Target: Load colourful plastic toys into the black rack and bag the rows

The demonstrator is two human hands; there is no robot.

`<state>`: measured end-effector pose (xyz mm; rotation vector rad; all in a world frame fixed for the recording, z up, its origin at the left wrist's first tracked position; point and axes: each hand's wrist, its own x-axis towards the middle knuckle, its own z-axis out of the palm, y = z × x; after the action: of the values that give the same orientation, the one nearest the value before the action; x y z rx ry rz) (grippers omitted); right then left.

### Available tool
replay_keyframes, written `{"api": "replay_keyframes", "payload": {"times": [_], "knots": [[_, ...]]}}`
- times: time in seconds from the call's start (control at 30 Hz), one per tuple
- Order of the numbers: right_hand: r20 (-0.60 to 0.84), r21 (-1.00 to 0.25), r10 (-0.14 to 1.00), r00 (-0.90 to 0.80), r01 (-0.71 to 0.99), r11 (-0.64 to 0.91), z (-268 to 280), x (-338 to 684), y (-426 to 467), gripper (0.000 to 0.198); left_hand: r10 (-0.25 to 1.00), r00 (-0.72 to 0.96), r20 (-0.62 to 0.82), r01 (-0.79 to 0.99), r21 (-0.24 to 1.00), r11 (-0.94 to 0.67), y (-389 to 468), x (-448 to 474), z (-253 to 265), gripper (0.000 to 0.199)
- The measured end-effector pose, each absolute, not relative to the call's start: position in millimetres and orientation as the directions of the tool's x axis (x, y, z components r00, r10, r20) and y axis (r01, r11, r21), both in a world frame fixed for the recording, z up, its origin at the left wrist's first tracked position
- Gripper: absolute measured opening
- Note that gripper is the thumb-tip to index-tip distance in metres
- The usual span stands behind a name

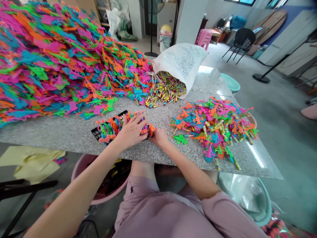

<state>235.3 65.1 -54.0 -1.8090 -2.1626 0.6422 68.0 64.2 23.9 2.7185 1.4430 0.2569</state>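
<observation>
A row of small plastic toy pieces (109,128) in orange, green, blue and pink stands packed together in a black grid tray (96,133) on the table. My left hand (132,130) lies across the top of this row with its fingers spread. At the row's right end, beside an orange piece (151,128), is my right hand (159,137). Its fingers are bent and pressed together; what they pinch is hidden. To the right lies a loose heap of similar toys (213,122), many with yellow-patterned tubes attached.
A big mound of flat coloured plastic pieces (64,62) covers the table's back left. Patterned tubes (168,91) spill from a white sack (182,62). Below the granite table (74,132) stand a pink tub (76,172) and a green basin (266,198).
</observation>
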Motion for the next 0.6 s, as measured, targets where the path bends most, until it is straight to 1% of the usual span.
{"api": "replay_keyframes", "payload": {"times": [0.07, 0.13, 0.27, 0.37, 0.43, 0.5, 0.53, 0.6], "knots": [[-0.113, -0.47, 0.975, -0.189, 0.875, 0.115, -47.2, 233.1, 66.9, 0.02, 0.833, 0.538, 0.127, 0.824, 0.131, -0.552, 63.9, 68.7, 23.4, 0.042], [-0.14, -0.49, 0.967, -0.213, 0.863, 0.119, -41.2, 234.9, 71.5, 0.019, 0.837, 0.53, 0.137, 0.828, 0.13, -0.546, 63.5, 69.3, 23.3, 0.043], [-0.207, -0.595, 0.934, -0.291, 0.795, 0.116, -38.2, 244.9, 81.5, 0.013, 0.835, 0.533, 0.138, 0.826, 0.13, -0.549, 63.1, 69.3, 24.1, 0.042], [-0.141, -0.654, 0.948, -0.286, 0.746, 0.128, -46.9, 248.2, 79.6, 0.014, 0.83, 0.542, 0.135, 0.819, 0.138, -0.557, 63.1, 68.7, 24.0, 0.041], [-0.06, -0.64, 0.963, -0.262, 0.751, 0.164, -53.3, 246.9, 74.3, 0.017, 0.831, 0.538, 0.138, 0.82, 0.142, -0.554, 63.2, 68.7, 23.6, 0.041], [-0.005, -0.597, 0.968, -0.252, 0.777, 0.199, -56.4, 243.3, 69.1, 0.022, 0.837, 0.529, 0.139, 0.826, 0.141, -0.546, 63.2, 69.1, 23.1, 0.041], [0.0, -0.57, 0.969, -0.248, 0.796, 0.204, -56.5, 240.6, 67.5, 0.024, 0.84, 0.525, 0.136, 0.829, 0.14, -0.541, 63.1, 69.5, 23.0, 0.042], [-0.032, -0.504, 0.972, -0.232, 0.844, 0.185, -54.8, 233.0, 67.7, 0.023, 0.844, 0.519, 0.131, 0.835, 0.133, -0.534, 62.9, 70.3, 22.9, 0.043]]}}
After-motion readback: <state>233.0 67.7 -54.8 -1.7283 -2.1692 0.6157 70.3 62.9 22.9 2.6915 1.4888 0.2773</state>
